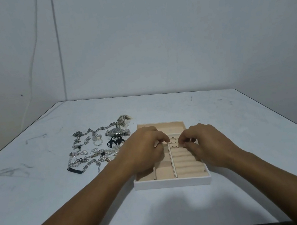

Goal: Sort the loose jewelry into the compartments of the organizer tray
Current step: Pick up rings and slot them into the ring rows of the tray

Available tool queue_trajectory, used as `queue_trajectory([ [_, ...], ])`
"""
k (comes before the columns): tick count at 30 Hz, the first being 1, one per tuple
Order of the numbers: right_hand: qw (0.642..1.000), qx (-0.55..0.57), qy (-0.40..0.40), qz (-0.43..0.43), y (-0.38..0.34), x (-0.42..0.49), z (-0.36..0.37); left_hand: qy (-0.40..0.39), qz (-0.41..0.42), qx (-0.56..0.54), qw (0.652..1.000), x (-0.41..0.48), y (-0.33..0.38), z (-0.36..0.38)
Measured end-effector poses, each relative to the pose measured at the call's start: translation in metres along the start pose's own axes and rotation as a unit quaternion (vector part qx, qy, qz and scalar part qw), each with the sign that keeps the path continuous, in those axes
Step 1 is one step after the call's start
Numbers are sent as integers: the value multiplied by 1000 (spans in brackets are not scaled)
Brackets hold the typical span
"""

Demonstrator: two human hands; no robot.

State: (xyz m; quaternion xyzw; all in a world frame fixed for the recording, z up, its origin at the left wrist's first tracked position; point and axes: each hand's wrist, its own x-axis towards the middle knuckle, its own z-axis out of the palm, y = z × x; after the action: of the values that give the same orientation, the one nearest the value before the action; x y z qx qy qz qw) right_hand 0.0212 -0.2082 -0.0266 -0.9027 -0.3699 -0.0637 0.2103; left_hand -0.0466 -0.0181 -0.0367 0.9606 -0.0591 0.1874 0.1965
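- While both of our hands work over the organizer tray (173, 181), the loose jewelry (99, 148) lies in a tangled heap on the table (222, 120), just to the left of the tray.
- Three thin rings (173, 143) already stand in the padded ring rolls (187, 161) of the right-hand column, near the far end of it.
- We judge the rings light, hard and smooth, so they are apt to slip; a pinch across the band with two fingertips looks best, pressing the band down into the slot between two rolls.
- The chains in the heap will be limp and quick to snag on one another; we would lift each by one end or by its clasp. The watch (117, 132) looks the heaviest piece and should take a hold around its case.
- Our left hand (144, 152) is curled, its fingertips (165, 139) closed together just beside the rings; whether it grips one we cannot tell.
- Our right hand (207, 144) is also curled, its fingertips (184, 141) pinched down at the ring rolls, seemingly seating a ring, though the band itself is hidden.
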Motion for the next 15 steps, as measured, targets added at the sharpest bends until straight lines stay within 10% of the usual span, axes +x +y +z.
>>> queue_trajectory([
  [15, 996, -79, -11, -36, 3, -1, 4, -10, 7, 14, 1000, -1, -1, 2],
])
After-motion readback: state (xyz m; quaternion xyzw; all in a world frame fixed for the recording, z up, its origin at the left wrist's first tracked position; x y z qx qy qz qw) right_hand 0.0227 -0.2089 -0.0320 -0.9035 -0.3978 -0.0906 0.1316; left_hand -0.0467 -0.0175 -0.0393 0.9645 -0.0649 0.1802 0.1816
